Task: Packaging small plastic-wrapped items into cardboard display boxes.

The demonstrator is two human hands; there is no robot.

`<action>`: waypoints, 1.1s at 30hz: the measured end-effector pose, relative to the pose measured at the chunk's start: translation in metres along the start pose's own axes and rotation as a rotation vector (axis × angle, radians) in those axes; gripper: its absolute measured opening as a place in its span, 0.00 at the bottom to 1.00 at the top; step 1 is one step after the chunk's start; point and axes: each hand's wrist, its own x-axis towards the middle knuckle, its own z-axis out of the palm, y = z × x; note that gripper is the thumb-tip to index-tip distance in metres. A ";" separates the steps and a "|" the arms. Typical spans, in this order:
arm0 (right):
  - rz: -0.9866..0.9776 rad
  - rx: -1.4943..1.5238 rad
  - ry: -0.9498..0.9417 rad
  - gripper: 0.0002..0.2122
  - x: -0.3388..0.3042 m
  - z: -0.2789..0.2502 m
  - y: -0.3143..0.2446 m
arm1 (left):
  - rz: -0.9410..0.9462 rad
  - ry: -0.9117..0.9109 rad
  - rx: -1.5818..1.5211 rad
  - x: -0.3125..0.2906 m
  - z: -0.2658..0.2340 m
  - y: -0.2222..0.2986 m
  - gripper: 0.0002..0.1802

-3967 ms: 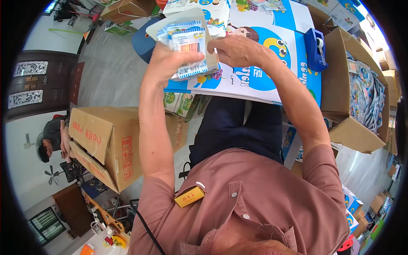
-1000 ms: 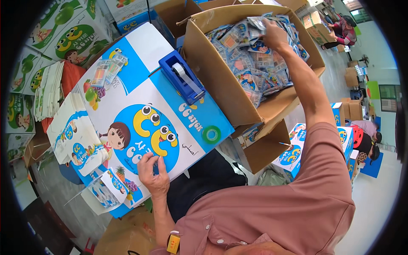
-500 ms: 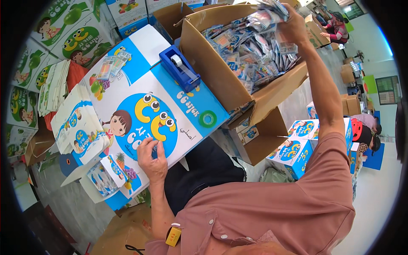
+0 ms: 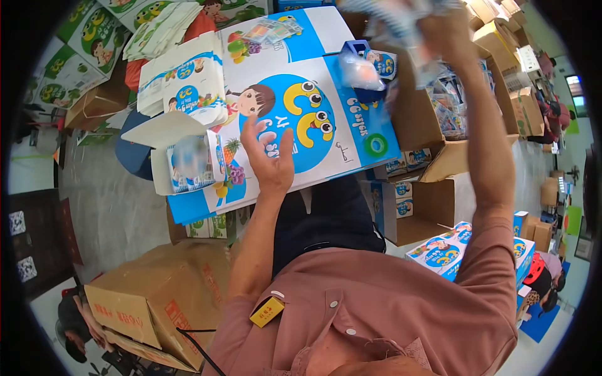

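Observation:
My left hand (image 4: 271, 164) hovers at the near side of a white-and-blue printed carton (image 4: 251, 182) that serves as a work surface. Its fingers are spread and hold nothing. At the upper right my right hand (image 4: 448, 41), smeared by motion, grips a bunch of small clear sachets (image 4: 396, 22). It is above the edge of an open brown carton (image 4: 415, 116) full of loose sachets (image 4: 448, 100). A blurred sachet (image 4: 362, 72) shows over the blue tape dispenser (image 4: 356, 47). Left of my left hand stands a small open box (image 4: 164, 175) with sachets inside.
Flattened small boxes (image 4: 182, 81) are stacked at the surface's left. A few sachets (image 4: 273, 30) lie at its far side, a green tape roll (image 4: 376, 145) at its right. Another open carton (image 4: 433, 210) sits below right; a large brown carton (image 4: 144, 282) stands lower left.
My right hand, holding the sachets, has moved from over the carton's contents toward its left edge. My left hand's fingers have spread. The whole view has shifted and turned.

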 end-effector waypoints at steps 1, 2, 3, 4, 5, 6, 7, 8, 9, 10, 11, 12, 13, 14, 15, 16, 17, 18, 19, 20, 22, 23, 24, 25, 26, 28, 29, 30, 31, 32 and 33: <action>-0.002 0.053 0.009 0.14 0.003 -0.002 -0.007 | 0.109 0.035 0.001 0.007 0.002 0.002 0.39; 0.088 0.135 -0.033 0.14 -0.008 0.022 -0.014 | 0.223 0.059 0.000 0.014 0.008 0.004 0.43; 0.172 -0.104 -0.191 0.25 -0.031 0.047 0.012 | 0.336 0.081 -0.003 0.020 0.013 0.006 0.48; 0.016 -0.058 -0.161 0.26 -0.043 0.081 -0.006 | 0.334 0.071 0.022 0.023 0.010 -0.005 0.53; -0.101 -0.100 -0.182 0.27 -0.064 0.126 0.003 | 0.338 0.055 0.008 0.023 0.011 -0.003 0.53; -0.073 -0.118 -0.340 0.28 -0.083 0.156 -0.010 | 0.378 0.026 0.187 0.026 0.009 -0.003 0.53; -0.038 -0.136 -0.497 0.30 -0.095 0.171 -0.024 | 0.419 -0.006 0.367 0.026 0.009 -0.003 0.54; -0.026 -0.149 -0.493 0.30 -0.103 0.180 -0.032 | 0.461 -0.038 0.546 0.027 0.010 -0.003 0.54; 0.008 -0.144 -0.558 0.34 -0.109 0.190 -0.044 | 0.449 -0.109 0.702 0.025 0.006 -0.005 0.55; 0.044 -0.143 -0.622 0.38 -0.111 0.189 -0.048 | 0.453 -0.115 0.697 0.024 0.008 -0.007 0.55; 0.050 -0.149 -0.620 0.38 -0.111 0.185 -0.047 | 0.428 -0.118 0.760 0.023 0.011 -0.009 0.54; 0.050 -0.132 -0.729 0.40 -0.105 0.177 -0.048 | 0.406 -0.123 0.823 0.023 0.012 -0.010 0.54; 0.051 -0.112 -0.838 0.42 -0.099 0.169 -0.049 | 0.383 -0.128 0.887 0.023 0.013 -0.012 0.53; 0.051 -0.090 -0.947 0.44 -0.092 0.160 -0.050 | 0.389 -0.137 0.884 0.023 0.013 -0.013 0.53; 0.023 -0.141 -1.036 0.50 -0.080 0.142 -0.055 | 0.367 -0.138 0.913 0.024 0.013 -0.015 0.53; 0.029 -0.138 -1.036 0.50 -0.071 0.126 -0.051 | 0.343 -0.137 0.950 0.023 0.011 -0.016 0.53; 0.028 0.076 -0.969 0.47 -0.068 0.106 -0.041 | 0.314 -0.141 0.985 0.019 0.009 -0.017 0.53; 0.029 0.289 -0.894 0.45 -0.068 0.088 -0.029 | 0.309 -0.152 0.987 0.018 0.009 -0.018 0.53; 0.041 0.259 -0.725 0.41 -0.071 0.072 -0.012 | 0.323 -0.143 0.976 0.019 0.010 -0.017 0.52; 0.048 0.228 -0.556 0.36 -0.076 0.057 0.004 | 0.336 -0.128 0.969 0.021 0.010 -0.017 0.52; 0.309 0.261 -0.393 0.24 -0.086 0.020 0.022 | 0.337 -0.089 0.949 0.024 0.010 -0.020 0.52; 0.422 0.354 -0.334 0.18 -0.097 0.000 0.021 | 0.330 -0.096 0.959 0.023 0.009 -0.021 0.52; 0.532 0.443 -0.265 0.13 -0.105 -0.020 0.013 | 0.380 -0.053 0.902 0.026 0.012 -0.021 0.51; 0.540 0.448 -0.261 0.13 -0.120 -0.031 0.011 | 0.429 -0.014 0.843 0.028 0.014 -0.021 0.51; 0.534 0.312 -0.234 0.16 -0.135 -0.040 0.010 | 0.478 0.026 0.784 0.031 0.015 -0.021 0.51; 0.516 0.175 -0.106 0.18 -0.160 -0.065 0.028 | 0.476 -0.018 0.847 0.038 0.019 -0.017 0.51; 0.499 0.181 -0.006 0.16 -0.169 -0.077 0.041 | 0.471 -0.047 0.908 0.042 0.017 -0.014 0.51; 0.558 0.049 -0.075 0.18 -0.159 -0.099 0.046 | 0.468 -0.070 0.976 0.045 0.013 -0.012 0.50; 0.566 0.019 -0.066 0.18 -0.164 -0.120 0.078 | 0.416 -0.096 0.936 0.047 0.019 -0.015 0.49; 0.550 -0.222 -0.360 0.25 -0.167 -0.136 0.130 | 0.437 -0.110 0.920 0.048 0.023 -0.019 0.49; 0.529 -0.462 -0.655 0.31 -0.174 -0.148 0.177 | 0.419 -0.097 0.948 0.046 0.025 -0.021 0.49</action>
